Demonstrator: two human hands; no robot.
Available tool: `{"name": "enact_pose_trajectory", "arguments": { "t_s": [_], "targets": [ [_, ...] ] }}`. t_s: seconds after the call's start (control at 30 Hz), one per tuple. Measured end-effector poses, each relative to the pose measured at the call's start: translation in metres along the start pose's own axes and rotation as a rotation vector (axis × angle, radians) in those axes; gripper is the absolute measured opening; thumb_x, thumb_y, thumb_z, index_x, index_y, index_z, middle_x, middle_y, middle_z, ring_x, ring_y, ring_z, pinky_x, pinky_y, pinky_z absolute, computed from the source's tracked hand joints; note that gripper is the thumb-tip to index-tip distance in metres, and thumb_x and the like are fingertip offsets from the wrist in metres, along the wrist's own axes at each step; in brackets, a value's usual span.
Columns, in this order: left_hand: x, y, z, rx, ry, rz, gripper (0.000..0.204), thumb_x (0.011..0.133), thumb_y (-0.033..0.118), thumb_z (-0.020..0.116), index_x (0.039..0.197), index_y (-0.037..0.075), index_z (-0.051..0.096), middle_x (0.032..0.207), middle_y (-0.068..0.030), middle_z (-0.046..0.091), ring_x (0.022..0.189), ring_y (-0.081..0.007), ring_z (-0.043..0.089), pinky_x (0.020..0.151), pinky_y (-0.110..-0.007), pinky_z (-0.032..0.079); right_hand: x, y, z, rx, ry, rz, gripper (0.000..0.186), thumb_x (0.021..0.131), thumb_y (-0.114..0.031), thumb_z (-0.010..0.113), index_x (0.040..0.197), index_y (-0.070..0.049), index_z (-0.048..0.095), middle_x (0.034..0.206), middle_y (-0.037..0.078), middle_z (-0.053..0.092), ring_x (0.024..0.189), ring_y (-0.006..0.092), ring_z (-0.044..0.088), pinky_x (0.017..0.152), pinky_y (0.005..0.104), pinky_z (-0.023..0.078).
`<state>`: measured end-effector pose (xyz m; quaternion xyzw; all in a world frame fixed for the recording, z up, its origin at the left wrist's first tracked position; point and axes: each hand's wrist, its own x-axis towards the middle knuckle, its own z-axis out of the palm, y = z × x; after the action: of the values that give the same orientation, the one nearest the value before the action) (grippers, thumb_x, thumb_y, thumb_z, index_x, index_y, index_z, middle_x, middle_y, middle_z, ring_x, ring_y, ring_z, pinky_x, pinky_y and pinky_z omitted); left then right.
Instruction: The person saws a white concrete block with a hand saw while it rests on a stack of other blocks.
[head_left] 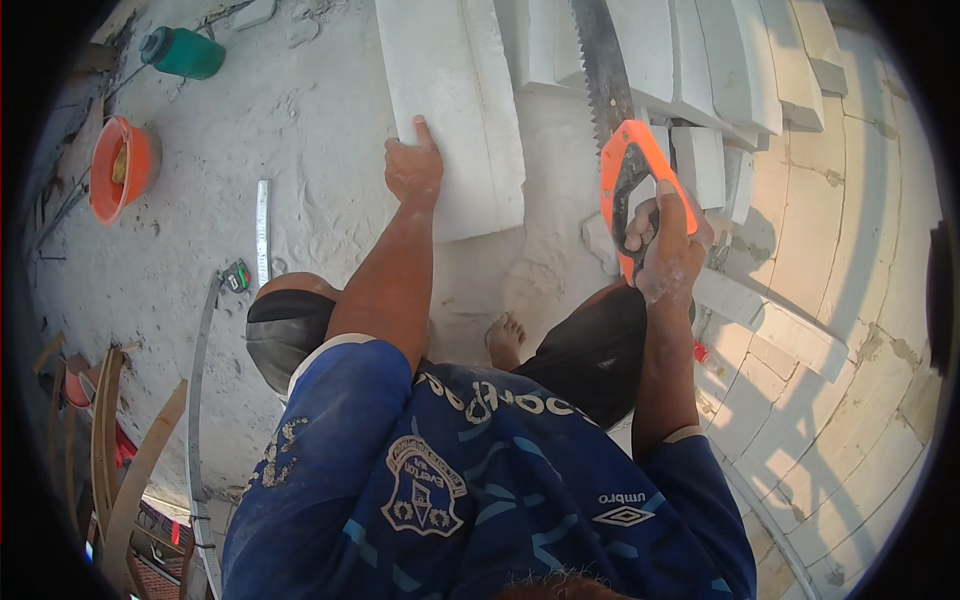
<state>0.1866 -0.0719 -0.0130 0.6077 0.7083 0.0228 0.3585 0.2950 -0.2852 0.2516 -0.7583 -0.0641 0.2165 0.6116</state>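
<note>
My left hand (412, 168) rests on the left edge of a long pale grey lightweight block (460, 130), its thumb laid along the top face and its other fingers curled at the side. In my right hand (668, 245) is a handsaw (604, 75), gripped by its orange and black handle. The toothed blade points away from me, with the teeth toward the left. It stands to the right of the block, apart from it. A pencil-like line runs lengthwise on the block's top face.
More pale blocks (690, 60) lean in a row at the far right, beside a block wall (850, 230). On the dusty floor at left are an orange bucket (150, 165), a green jug (190, 54), a metal strip (263, 230) and a tape measure (236, 276). Wooden planks (150, 450) stand lower left.
</note>
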Motion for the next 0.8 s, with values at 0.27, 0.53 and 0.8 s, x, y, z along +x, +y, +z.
{"name": "enact_pose_trajectory", "arguments": {
  "t_s": [0.27,0.53,0.8],
  "targets": [
    [-0.001,-0.010,0.018,0.055,0.038,0.078,0.088,0.099,0.074,0.042,0.121,-0.008,0.062,0.114,-0.0287,0.071,0.110,-0.0449,0.069,0.099,-0.050,0.052,0.013,-0.027,-0.019,0.103,0.130,-0.110,0.025,0.101,-0.019,0.064,0.111,0.002,0.072,0.062,-0.001,0.054,0.051,0.0060,0.046,0.050,0.0250,0.037],
    [-0.099,-0.074,0.018,-0.297,-0.354,-0.385,0.116,0.087,0.092,0.040,0.138,-0.011,0.054,0.122,-0.0296,0.067,0.117,-0.0437,0.066,0.097,-0.052,0.054,-0.007,-0.041,-0.066,0.131,0.102,-0.100,0.028,0.101,-0.027,0.062,0.105,0.001,0.068,0.061,0.003,0.052,0.051,0.0108,0.047,0.049,0.0279,0.036],
    [-0.115,-0.104,0.044,-1.387,-0.505,-0.484,0.092,0.093,0.070,0.064,0.156,0.008,0.036,0.156,-0.0184,0.044,0.143,-0.0460,0.043,0.114,-0.067,0.040,-0.007,-0.044,-0.054,0.215,0.028,-0.056,0.030,0.101,-0.025,0.061,0.109,0.003,0.071,0.059,0.002,0.051,0.050,0.0096,0.046,0.048,0.0271,0.036]
  ]
}}
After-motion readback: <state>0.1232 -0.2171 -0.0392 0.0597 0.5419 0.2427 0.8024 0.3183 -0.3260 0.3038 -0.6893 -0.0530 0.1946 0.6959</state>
